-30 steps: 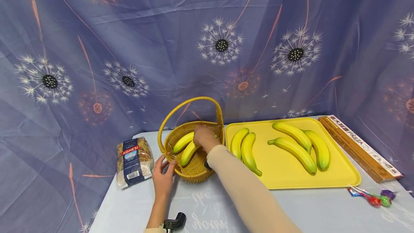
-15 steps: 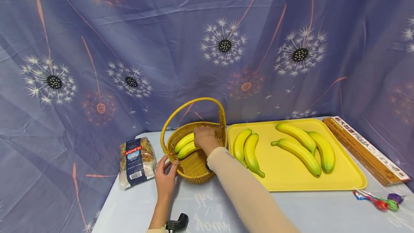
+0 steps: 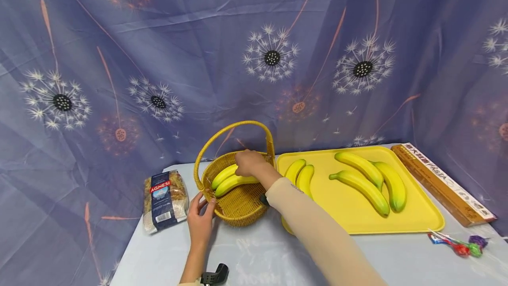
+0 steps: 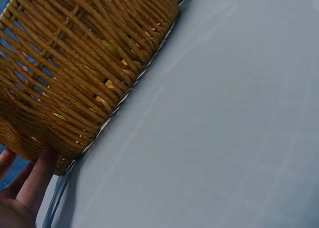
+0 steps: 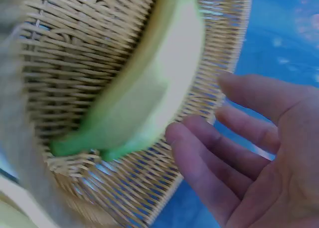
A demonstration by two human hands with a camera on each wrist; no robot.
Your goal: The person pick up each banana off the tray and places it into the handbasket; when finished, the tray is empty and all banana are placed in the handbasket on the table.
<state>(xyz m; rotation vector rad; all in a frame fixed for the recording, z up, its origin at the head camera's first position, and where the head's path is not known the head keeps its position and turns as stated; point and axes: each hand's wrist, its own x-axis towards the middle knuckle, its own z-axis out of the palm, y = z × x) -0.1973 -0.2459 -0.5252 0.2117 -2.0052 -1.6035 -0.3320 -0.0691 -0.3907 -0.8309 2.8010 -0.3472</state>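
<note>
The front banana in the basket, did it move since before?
Yes: the front banana has turned. Against the basket, its near end swung left in the head view, closer to the back banana.

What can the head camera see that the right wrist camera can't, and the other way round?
Only the head view: the left hand, the pasta bag, the lollipops and the long brown box.

Only the right wrist view: the green banana ends that the right hand hides in the head view.

Both: the basket, two bananas in it and the right hand.
</note>
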